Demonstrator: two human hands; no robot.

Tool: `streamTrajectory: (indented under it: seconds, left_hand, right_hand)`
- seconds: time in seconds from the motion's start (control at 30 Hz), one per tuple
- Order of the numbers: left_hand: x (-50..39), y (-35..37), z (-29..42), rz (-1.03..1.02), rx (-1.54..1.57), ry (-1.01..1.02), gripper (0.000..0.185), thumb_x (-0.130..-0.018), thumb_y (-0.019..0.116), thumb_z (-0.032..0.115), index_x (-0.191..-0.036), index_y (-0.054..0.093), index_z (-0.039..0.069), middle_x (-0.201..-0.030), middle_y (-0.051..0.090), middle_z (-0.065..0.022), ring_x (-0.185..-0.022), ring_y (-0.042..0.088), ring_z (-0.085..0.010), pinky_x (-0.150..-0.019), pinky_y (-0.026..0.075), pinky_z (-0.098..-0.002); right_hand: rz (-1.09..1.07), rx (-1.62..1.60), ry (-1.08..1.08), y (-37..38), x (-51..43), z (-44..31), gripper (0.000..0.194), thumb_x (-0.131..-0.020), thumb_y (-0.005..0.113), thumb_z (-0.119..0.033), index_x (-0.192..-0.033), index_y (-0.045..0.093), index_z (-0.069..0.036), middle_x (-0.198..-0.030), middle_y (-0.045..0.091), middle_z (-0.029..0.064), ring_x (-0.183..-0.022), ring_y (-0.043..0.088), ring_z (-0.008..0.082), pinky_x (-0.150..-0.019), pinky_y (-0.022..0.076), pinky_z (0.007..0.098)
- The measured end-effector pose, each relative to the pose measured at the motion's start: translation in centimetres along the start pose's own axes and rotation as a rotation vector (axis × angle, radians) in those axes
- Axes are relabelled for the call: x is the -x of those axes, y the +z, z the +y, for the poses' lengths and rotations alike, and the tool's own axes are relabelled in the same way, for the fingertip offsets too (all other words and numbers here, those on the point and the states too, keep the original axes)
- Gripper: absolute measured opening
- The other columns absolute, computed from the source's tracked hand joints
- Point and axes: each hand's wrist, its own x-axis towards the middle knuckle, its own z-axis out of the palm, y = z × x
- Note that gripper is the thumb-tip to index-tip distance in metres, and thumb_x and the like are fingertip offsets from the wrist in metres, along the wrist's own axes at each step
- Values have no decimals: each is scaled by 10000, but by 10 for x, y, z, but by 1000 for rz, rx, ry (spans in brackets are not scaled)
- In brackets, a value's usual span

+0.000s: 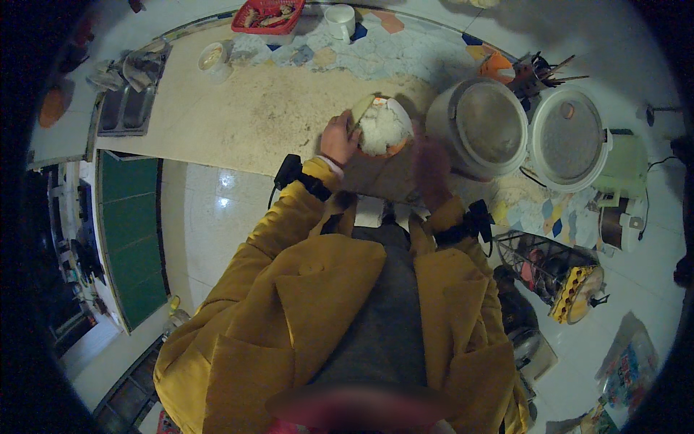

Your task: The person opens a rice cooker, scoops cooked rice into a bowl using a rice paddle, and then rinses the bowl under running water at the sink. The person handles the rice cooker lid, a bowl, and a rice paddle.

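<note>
On the speckled countertop in front of me stands a round container heaped with a white, lumpy substance. Orange and white show along its edge, and a pale greenish flap rises at its left side. My left hand grips that left side, fingers curled at the edge. To the right of the container is my right hand, dark and blurred by motion. Whether its fingers touch the container or hold anything is not clear. Mustard-coloured sleeves with black wrist straps cover both forearms.
Close on the right stand a large lidded bucket and a second lidded bucket. A white mug, a red basket and a small tub line the back. A double sink lies far left.
</note>
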Motion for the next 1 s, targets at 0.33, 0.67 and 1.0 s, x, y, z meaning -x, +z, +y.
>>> streamTrajectory:
  seconds: [0.33, 0.67, 1.0]
  left_hand:
    - [-1, 4, -1, 7, -3, -7, 510, -807, 694, 193, -1245, 551, -26, -1063, 615, -229, -988, 591, -391, -880, 485, -440]
    - [-4, 6, -8, 6, -29, 45, 507, -781, 686, 162, -1242, 575, -18, -1009, 622, -235, -942, 600, -398, -839, 499, -433]
    - [-5, -2, 8, -27, -38, -60, 514, -767, 682, 122, -1252, 555, 8, -1102, 604, -245, -995, 597, -405, -875, 500, -458]
  right_hand:
    - [218, -572, 66, -14, 25, -14, 344, -911, 533, -95, -1241, 631, -97, -732, 618, 140, -666, 614, 286, -622, 482, 409]
    - [23, -889, 209, 26, 36, -10, 272, -916, 553, -115, -1147, 682, -52, -724, 639, 147, -643, 606, 204, -596, 472, 361]
    - [11, -825, 160, 10, 36, 1, 248, -942, 565, -179, -1121, 672, -43, -853, 692, 146, -769, 663, 235, -718, 514, 357]
